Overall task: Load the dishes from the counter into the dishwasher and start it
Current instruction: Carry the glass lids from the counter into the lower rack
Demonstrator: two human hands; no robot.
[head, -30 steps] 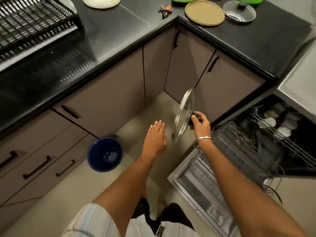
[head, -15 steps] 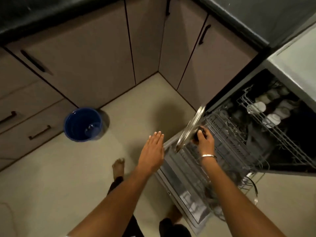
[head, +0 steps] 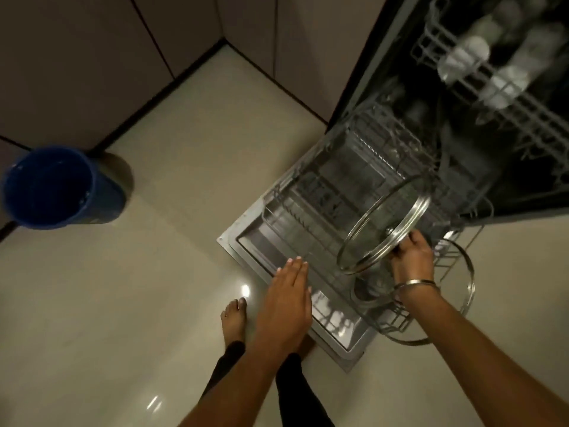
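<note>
My right hand (head: 411, 258) grips a round glass lid (head: 383, 224) by its knob and holds it tilted just above the pulled-out lower rack (head: 311, 208) of the open dishwasher. A second glass lid (head: 468, 291) stands at the rack's near right edge, partly behind my wrist. My left hand (head: 286, 306) hovers flat and empty over the near corner of the lowered dishwasher door (head: 246, 245). The upper rack (head: 492, 75) holds several white cups, blurred.
A blue bucket (head: 52, 188) stands on the pale tiled floor at the left, against the brown cabinets (head: 77, 57). My bare foot (head: 234, 315) is on the floor close to the door's near edge. Open floor lies between bucket and dishwasher.
The view dropped from the counter to the floor and dishwasher. My right hand carried the lid down and right, over the lower rack. My left hand moved over the door.
</note>
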